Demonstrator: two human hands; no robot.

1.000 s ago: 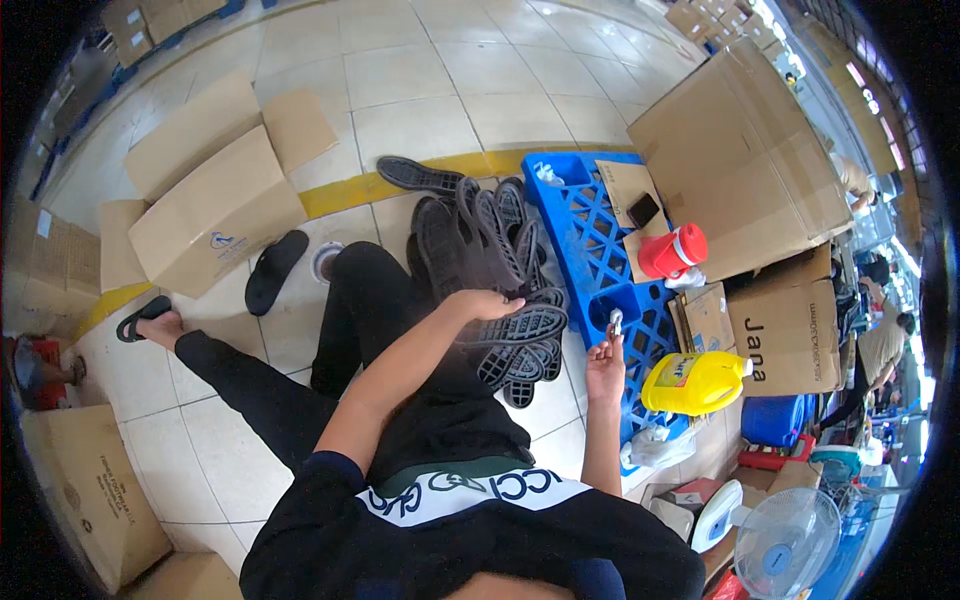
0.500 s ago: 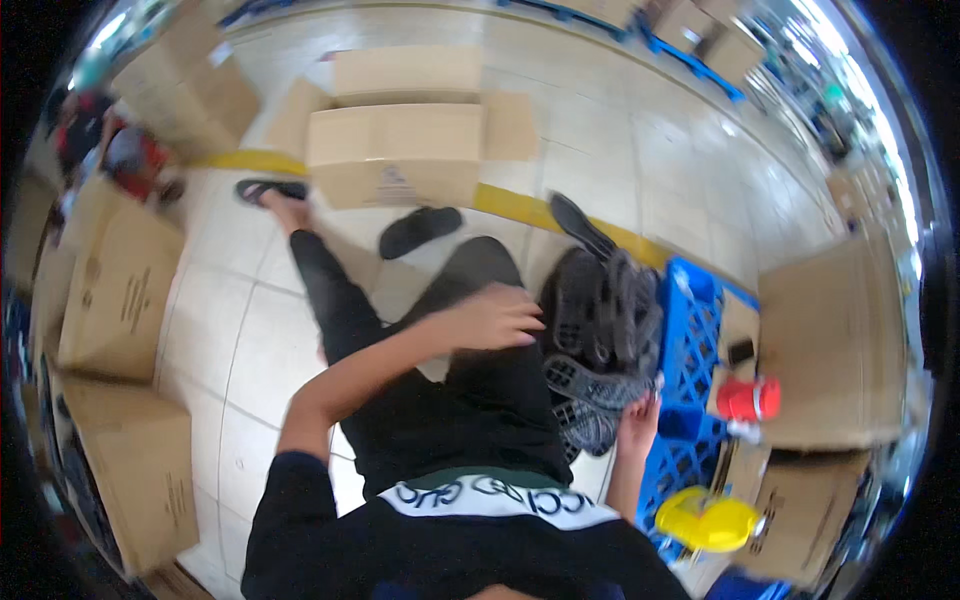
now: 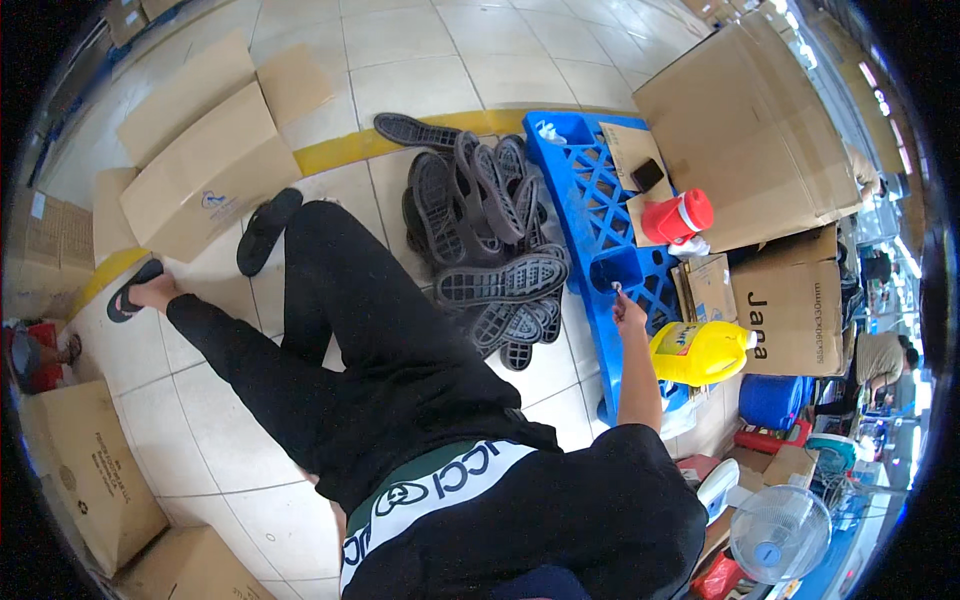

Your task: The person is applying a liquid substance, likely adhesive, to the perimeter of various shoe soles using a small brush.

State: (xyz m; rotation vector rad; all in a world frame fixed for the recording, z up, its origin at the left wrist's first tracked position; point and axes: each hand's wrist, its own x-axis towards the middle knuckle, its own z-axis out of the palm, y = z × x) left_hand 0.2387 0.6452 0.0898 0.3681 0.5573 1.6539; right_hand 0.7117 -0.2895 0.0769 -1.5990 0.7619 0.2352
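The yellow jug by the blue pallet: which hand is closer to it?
Right. The right hand is raised just left of the yellow jug, over the blue pallet. The left hand is not in view.

small item: a tiny pale object (image 3: pixel 617 289) pinched at the fingertips of the right hand (image 3: pixel 628 308); too small to tell its kind
position: raised just over the near edge of the blue plastic pallet (image 3: pixel 590 215), beside the pile
shoe soles: a heap of dark rubber soles (image 3: pixel 490 240), grey-black, with ridged tread patterns
pose: most lie tread-up, overlapping and crossing one another; a few stand tilted on edge at the top of the heap
place: on the tiled floor, between the person's raised knee and the pallet, touching the pallet's left side
stray sole: one lies apart at the far end, on the yellow floor line (image 3: pixel 340 150)
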